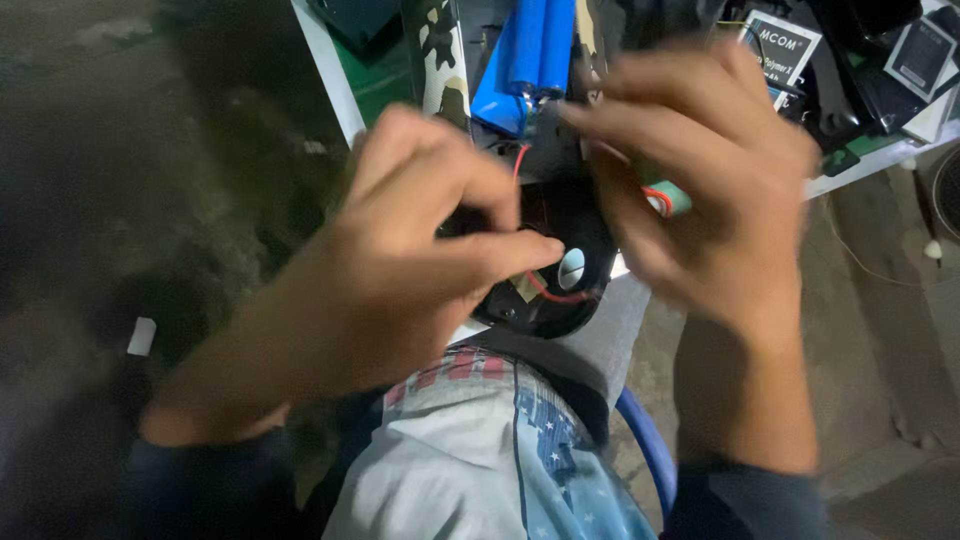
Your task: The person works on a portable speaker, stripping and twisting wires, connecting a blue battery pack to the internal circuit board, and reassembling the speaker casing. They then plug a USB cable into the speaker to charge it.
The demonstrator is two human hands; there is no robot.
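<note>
My left hand (pixel 400 260) and my right hand (pixel 700 170) both grip a black opened device (pixel 555 215) held close above my lap. Blue cylindrical battery cells (pixel 525 55) sit in its upper part. A thin red wire (pixel 548 292) runs across its rounded black end, beside a small round white part (pixel 571 268). My left thumb presses on the black casing near that part. My right fingers curl over the casing's right side and hide it. The right hand is blurred.
A white-edged board (pixel 335 85) with a green surface lies behind the device, carrying flat black battery packs (pixel 920 55) and small boxes at the upper right. Bare concrete floor lies left and right. A blue hoop (pixel 650 450) curves by my knee.
</note>
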